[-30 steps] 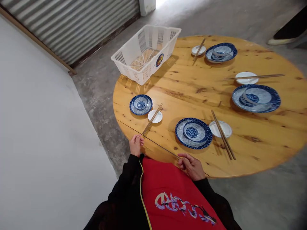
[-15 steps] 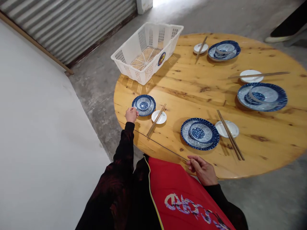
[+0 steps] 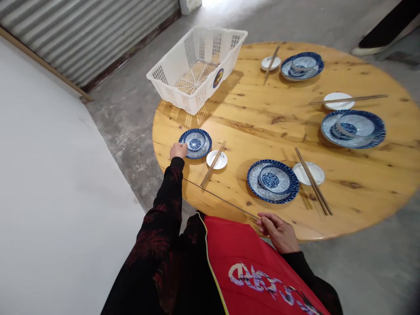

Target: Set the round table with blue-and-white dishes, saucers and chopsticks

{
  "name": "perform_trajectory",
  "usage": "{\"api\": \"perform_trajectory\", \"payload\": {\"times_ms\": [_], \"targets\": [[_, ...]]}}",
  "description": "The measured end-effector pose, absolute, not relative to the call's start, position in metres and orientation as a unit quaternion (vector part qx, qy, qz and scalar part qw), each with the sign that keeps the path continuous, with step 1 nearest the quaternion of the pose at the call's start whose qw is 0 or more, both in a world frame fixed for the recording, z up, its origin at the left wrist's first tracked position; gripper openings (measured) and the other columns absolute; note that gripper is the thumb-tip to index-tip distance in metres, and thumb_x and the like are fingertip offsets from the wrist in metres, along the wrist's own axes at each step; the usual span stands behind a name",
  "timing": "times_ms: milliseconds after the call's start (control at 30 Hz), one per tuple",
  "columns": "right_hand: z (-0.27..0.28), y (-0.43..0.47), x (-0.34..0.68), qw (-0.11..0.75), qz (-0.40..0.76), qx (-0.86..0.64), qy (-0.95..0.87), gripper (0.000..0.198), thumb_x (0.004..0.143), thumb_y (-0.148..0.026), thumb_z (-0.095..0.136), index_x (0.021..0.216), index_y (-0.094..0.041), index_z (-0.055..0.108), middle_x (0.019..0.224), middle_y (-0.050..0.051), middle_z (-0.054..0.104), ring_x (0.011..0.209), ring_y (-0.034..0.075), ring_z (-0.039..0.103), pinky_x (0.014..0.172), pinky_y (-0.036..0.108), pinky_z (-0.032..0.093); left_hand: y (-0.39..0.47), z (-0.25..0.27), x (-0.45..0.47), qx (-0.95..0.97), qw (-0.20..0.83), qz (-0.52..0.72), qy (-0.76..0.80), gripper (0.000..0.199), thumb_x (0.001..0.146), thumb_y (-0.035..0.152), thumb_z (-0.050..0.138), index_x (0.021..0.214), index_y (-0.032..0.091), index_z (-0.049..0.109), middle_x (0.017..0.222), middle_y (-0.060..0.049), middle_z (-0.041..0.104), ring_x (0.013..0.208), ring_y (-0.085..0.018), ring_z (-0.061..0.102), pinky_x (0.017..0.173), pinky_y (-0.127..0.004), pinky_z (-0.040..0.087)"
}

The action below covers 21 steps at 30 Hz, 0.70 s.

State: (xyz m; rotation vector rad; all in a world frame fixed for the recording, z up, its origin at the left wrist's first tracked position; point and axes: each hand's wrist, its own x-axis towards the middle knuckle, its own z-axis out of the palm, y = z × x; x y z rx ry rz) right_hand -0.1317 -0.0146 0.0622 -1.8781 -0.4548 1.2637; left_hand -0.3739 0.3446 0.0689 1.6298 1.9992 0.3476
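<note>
My left hand [image 3: 178, 151] reaches over a blue-and-white plate [image 3: 206, 151] at the table's left. Its fingers close at the near-left rim of the small patterned bowl [image 3: 196, 142] standing on that plate; the fingertips are partly hidden. Beside the plate, a pair of chopsticks [image 3: 213, 162] rests across a small white saucer [image 3: 222, 162]. By the table's front edge, my right hand [image 3: 278, 232] hovers with loosely bent fingers and nothing visible in them. Above it lie another blue-rimmed plate [image 3: 252, 186] with a bowl [image 3: 272, 179] and a white saucer [image 3: 313, 174] with chopsticks [image 3: 313, 181].
A white plastic basket [image 3: 193, 103] stands on the far left of the round wooden table [image 3: 249, 124]. Two more settings with plates [image 3: 372, 124], bowls, saucers and chopsticks sit farther right. Another person's leg [image 3: 387, 26] shows at top right. A white wall [image 3: 59, 183] is at left.
My left hand has moved slightly forward, onto the rim of the bowl. My right hand stays by the table edge. The view has shifted a little.
</note>
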Motion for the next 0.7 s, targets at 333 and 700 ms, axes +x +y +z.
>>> {"api": "perform_trajectory", "payload": {"times_ms": [333,700], "targets": [[0.0616,-0.0149,-0.1304,0.411,0.518,-0.734,-0.151,0.043,0.056,-0.054,0.069,0.083,-0.021,0.063,0.062,0.002,0.065,0.048,0.016,0.056,0.046,0.029,0.047,0.3510,0.0687,-0.3700,0.610,0.257,0.108,0.742,0.025,0.084,0.031,0.053,0.064,0.021,0.065,0.077,-0.012,0.075,0.089,-0.026,0.069,0.080,-0.030,0.047],[0.0601,-0.0153,-0.1291,0.404,0.514,-0.741,-0.156,0.046,0.056,-0.054,0.069,0.085,-0.019,0.064,0.064,0.003,0.067,0.049,0.015,0.057,0.048,0.028,0.047,0.3479,0.0730,-0.3687,0.614,0.244,0.092,0.745,0.023,0.082,0.030,0.053,0.068,0.019,0.068,0.076,-0.011,0.075,0.090,-0.024,0.069,0.080,-0.028,0.046]]}}
